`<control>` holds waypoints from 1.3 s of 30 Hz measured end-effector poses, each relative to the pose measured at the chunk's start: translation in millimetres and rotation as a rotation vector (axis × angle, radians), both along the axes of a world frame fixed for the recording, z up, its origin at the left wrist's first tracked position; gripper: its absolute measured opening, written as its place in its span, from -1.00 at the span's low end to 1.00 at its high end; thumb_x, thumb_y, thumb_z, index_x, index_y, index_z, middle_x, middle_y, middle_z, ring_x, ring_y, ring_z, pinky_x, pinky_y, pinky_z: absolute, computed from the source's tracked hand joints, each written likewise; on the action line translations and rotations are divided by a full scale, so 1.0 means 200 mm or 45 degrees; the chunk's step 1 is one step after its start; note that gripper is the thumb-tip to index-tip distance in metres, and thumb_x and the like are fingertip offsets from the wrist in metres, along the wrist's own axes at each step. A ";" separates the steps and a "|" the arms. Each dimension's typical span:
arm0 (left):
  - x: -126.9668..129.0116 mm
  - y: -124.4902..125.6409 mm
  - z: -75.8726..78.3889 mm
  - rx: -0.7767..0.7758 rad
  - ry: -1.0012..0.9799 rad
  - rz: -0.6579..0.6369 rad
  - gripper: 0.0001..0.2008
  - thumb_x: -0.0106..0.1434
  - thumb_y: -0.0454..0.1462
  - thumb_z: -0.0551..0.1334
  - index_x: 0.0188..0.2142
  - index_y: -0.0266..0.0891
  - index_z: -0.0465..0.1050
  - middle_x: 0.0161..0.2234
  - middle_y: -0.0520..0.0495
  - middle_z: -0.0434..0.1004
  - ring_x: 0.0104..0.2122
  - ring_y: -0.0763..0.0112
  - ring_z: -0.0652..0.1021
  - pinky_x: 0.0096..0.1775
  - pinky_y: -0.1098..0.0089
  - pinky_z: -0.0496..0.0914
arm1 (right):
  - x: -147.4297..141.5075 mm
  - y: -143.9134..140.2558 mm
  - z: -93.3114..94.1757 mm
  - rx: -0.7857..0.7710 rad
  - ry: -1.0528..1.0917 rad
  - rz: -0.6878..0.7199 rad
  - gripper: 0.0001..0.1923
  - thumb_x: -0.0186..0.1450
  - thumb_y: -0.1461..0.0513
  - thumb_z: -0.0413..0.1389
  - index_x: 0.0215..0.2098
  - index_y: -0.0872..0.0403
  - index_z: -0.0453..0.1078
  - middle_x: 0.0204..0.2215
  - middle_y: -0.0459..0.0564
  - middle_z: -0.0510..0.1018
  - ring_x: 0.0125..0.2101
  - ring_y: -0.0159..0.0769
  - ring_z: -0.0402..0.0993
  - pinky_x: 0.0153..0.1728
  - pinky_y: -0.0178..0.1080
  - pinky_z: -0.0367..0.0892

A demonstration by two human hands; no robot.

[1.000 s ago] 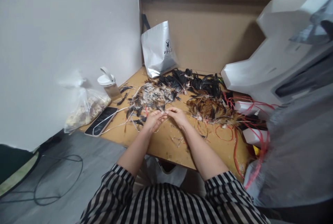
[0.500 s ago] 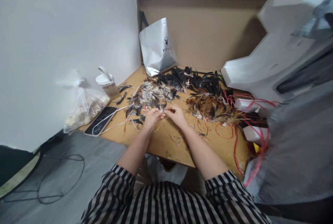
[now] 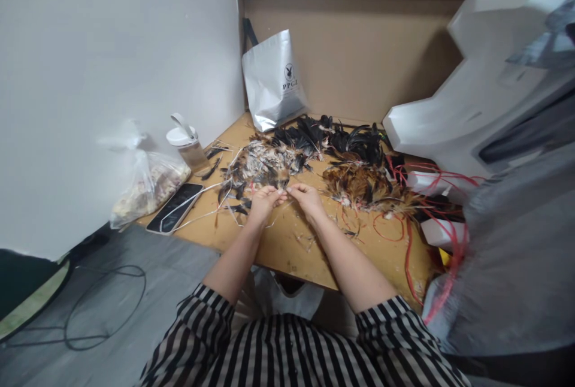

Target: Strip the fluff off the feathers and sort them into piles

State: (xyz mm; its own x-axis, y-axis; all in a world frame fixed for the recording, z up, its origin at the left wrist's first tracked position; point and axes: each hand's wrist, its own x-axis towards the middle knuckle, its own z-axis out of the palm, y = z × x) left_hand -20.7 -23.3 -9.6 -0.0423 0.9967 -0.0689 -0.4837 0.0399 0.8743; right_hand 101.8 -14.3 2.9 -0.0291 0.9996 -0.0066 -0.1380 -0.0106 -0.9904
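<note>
My left hand (image 3: 264, 202) is closed in a pinch at the front of a pile of grey-brown feathers (image 3: 254, 162). A small brown-tipped feather (image 3: 283, 177) stands up just above its fingertips and seems to be held there. Close on the right, my right hand (image 3: 306, 200) also pinches, thumb against forefinger, its tips almost meeting the left ones. Whatever lies between the right fingertips is too small to make out. Beyond the pile are black feathers (image 3: 354, 142), and a bunch of golden-brown feathers (image 3: 363, 186) lies to the right.
Red string (image 3: 408, 255) trails along the table's right side near white foam blocks (image 3: 438, 232). At left are a phone (image 3: 175, 208), a knotted plastic bag (image 3: 150, 186) and a lidded cup (image 3: 191, 150). A silver bag (image 3: 272, 84) leans against the cardboard panel (image 3: 372, 57) behind.
My right fingertips have drawn slightly away to the right from my left ones. The view has shifted a little; the feather piles look the same.
</note>
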 end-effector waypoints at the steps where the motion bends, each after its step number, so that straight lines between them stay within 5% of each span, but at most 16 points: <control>1: 0.00 0.00 0.00 -0.005 -0.005 -0.006 -0.73 -0.17 -0.30 0.33 -0.51 -0.32 0.26 -0.58 -0.02 0.48 -0.60 0.56 0.46 -0.52 0.56 0.31 | 0.00 0.00 0.00 -0.004 0.013 0.008 -0.74 -0.11 0.10 0.19 -0.54 0.13 0.39 -0.61 -0.10 0.46 -0.58 -0.43 0.32 -0.45 -0.34 0.22; 19: -0.01 -0.03 0.02 -0.028 -0.115 -0.214 -0.84 -0.09 -0.35 0.31 -0.52 -0.36 0.34 -0.51 -0.05 0.48 -0.55 0.62 0.45 -0.50 0.62 0.32 | 0.01 0.00 0.02 -0.037 0.153 0.115 -0.68 -0.15 0.11 0.22 -0.47 0.14 0.41 -0.58 -0.09 0.48 -0.56 -0.44 0.35 -0.40 -0.32 0.25; 32: -0.02 -0.04 0.01 -0.078 -0.086 -0.348 -0.86 -0.04 -0.33 0.28 -0.46 -0.39 0.41 -0.48 -0.11 0.50 -0.56 0.62 0.45 -0.54 0.64 0.30 | 0.01 -0.02 0.04 0.129 -0.053 0.050 -0.75 -0.09 0.12 0.18 -0.50 0.12 0.40 -0.59 -0.11 0.45 -0.55 -0.43 0.32 -0.42 -0.34 0.22; 39: -0.02 -0.04 0.03 -0.010 -0.066 -0.295 -0.86 -0.04 -0.31 0.28 -0.51 -0.37 0.37 -0.52 -0.07 0.48 -0.59 0.63 0.43 -0.57 0.65 0.29 | 0.04 0.00 0.02 0.083 0.037 0.217 -0.73 -0.06 0.12 0.17 -0.42 0.12 0.42 -0.55 -0.09 0.48 -0.51 -0.41 0.36 -0.34 -0.30 0.24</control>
